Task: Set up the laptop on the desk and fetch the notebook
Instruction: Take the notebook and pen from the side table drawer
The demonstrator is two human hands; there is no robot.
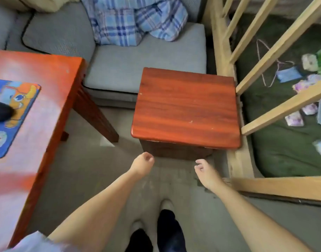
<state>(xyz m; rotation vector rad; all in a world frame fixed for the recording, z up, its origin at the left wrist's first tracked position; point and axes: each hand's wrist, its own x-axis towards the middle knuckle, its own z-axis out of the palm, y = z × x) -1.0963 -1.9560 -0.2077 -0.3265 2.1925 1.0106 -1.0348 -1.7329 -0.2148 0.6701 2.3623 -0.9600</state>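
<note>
A red-brown wooden desk (52, 84) fills the left side, with a blue cartoon mouse pad (19, 113) and a black mouse (0, 112) on it. No laptop or notebook shows in this view. A small red-brown wooden side table (185, 106) stands in the middle with a bare top. My left hand (142, 163) hangs just below its front left corner, fingers loosely curled, holding nothing. My right hand (204, 170) is below the table's front edge, fingers apart and empty.
A grey sofa (138, 60) with a blue plaid cloth (134, 20) sits behind the two tables. On the right a pale wooden frame (228, 88) encloses a green mat (283, 151) with small packets and a hanger. My feet (167, 226) stand on grey floor.
</note>
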